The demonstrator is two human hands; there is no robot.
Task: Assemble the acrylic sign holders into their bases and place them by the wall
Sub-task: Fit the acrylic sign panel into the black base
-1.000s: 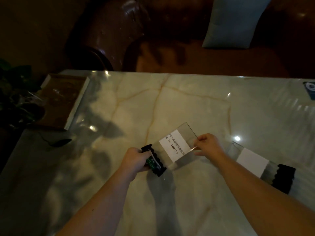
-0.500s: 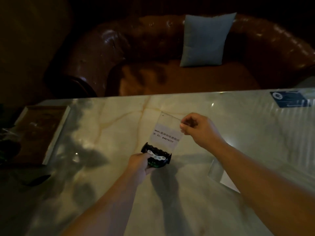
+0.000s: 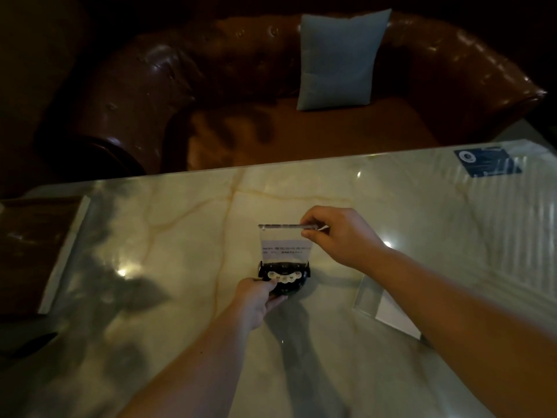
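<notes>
A clear acrylic sign panel [image 3: 283, 247] with a white printed slip stands upright in a black base [image 3: 284, 279] on the marble table [image 3: 180, 236]. My right hand [image 3: 337, 233] pinches the panel's top right corner. My left hand [image 3: 256, 300] grips the base from the near left side. A second acrylic panel [image 3: 382, 303] with a white insert lies flat on the table to the right, partly hidden under my right forearm.
A brown tray [image 3: 33, 251] sits at the table's left end. A dark blue card [image 3: 485, 162] lies at the far right corner. Behind the table stands a brown leather sofa [image 3: 211, 70] with a grey cushion [image 3: 337, 58].
The panel has swung from lying tilted to standing upright in the base, turned square to me. Both hands have kept their hold. The view has tipped up toward the sofa.
</notes>
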